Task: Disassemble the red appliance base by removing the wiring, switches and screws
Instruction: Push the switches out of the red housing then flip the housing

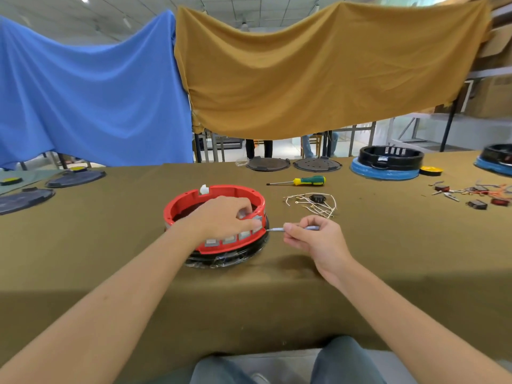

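1. Knees in grey-blue trousers (343,361) sit lowest in view, tucked up against the edge of the olive-cloth table (388,273).
2. Right hand (315,239) pinches a thin tool (293,228) between thumb and fingers; it lies roughly level, tip pointing left at the rim of the red appliance base (213,217).
3. Left hand (224,217) curls over that rim, fingers gripping it. The base sits mid-table, open side up, four grey switches along its near wall.
4. One pile of loose wires (313,205) and one green-and-yellow screwdriver (297,181) lie behind, tip left.
5. Two draped cloths, blue (91,92) and mustard (318,70), hang behind the table.
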`<state>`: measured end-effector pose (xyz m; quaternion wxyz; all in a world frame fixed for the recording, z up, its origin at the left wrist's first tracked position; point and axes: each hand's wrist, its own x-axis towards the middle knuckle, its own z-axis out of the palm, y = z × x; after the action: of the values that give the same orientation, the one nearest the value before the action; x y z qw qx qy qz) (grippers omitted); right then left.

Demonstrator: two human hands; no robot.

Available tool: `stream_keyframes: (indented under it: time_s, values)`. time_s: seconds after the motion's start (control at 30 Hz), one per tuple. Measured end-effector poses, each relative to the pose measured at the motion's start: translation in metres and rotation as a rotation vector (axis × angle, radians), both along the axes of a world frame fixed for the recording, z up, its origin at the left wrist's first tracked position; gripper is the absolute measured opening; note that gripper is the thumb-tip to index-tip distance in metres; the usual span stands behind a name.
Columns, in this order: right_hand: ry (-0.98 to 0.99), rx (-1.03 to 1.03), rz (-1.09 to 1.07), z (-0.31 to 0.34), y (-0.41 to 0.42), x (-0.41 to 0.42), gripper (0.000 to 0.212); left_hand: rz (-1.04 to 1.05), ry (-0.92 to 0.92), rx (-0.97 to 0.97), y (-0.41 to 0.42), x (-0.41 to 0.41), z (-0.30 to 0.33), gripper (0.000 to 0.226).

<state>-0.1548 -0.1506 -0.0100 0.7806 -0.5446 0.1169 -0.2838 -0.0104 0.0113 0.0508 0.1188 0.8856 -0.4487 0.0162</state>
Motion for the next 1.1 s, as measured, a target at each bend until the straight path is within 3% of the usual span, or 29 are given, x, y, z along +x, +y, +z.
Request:
stream_keyframes:
  time_s: [0.13, 0.27, 0.4, 0.57, 0.77, 0.87, 1.1]
  values:
    - [0.068, -0.074, 0.031, -0.004, 0.005, 0.002, 0.021, -0.061, 0.069, 0.052, -0.003, 0.002, 0.009, 0.039]
    - [0.076, -0.236, -0.088, -0.005, 0.018, 0.0, 0.014, -0.06, 0.276, -0.014, -0.005, 0.001, 0.002, 0.043]
    - [0.056, -0.613, -0.263, -0.016, 0.036, -0.004, 0.001, -0.04, 0.29, -0.056, -0.006, -0.001, -0.005, 0.039]
    - [0.011, -1.003, -0.439, -0.028, 0.057, -0.004, 0.015, 0.006, 0.294, -0.037, -0.008, -0.001, -0.006, 0.036]
    - [-0.014, -1.357, -0.681, -0.038, 0.078, 0.003, 0.016, 0.022, 0.311, -0.063, -0.009, -0.003, -0.006, 0.03]
    - [0.051, -1.408, -0.72, -0.043, 0.089, 0.008, 0.034, 0.039, 0.315, -0.062, -0.01, -0.003, -0.005, 0.031]
    - [0.249, -1.241, -0.624, -0.051, 0.136, 0.016, 0.052, 0.093, 0.32, -0.071, -0.01, -0.002, -0.006, 0.035]
